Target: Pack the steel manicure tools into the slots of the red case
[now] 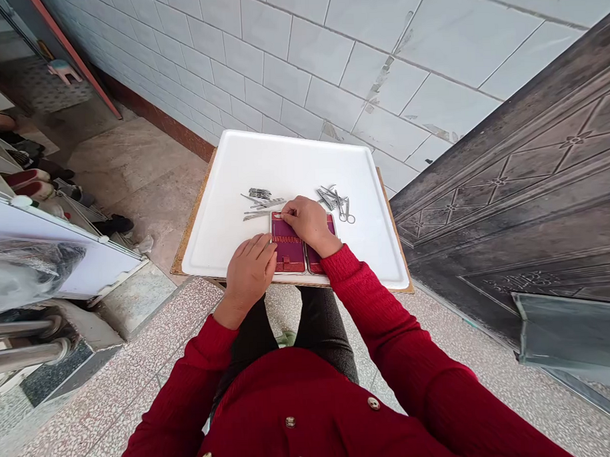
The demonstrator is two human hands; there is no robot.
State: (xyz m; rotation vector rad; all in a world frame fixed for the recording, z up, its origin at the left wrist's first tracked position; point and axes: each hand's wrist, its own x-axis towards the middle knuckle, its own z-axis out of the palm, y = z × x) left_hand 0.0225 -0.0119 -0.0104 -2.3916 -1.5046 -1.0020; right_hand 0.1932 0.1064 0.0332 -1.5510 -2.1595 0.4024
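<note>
Open rectangular case, purple-lined, red-trimmed: near side of white rectangular tray | left hand: fingers extended, at case's left edge | right hand: over far-left corner, can't tell grip | advice: brace left edge, use light fingertip pressure

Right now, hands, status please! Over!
Left hand at case, left edge. Case open. Right hand over its top, hiding part. Metal tools by both far corners.

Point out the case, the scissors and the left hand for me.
Case (294, 251): head view, on the purple lining of its left half.
Scissors (347, 208): head view, on the shank above a finger loop.
Left hand (250, 273): head view, on its back.
</note>
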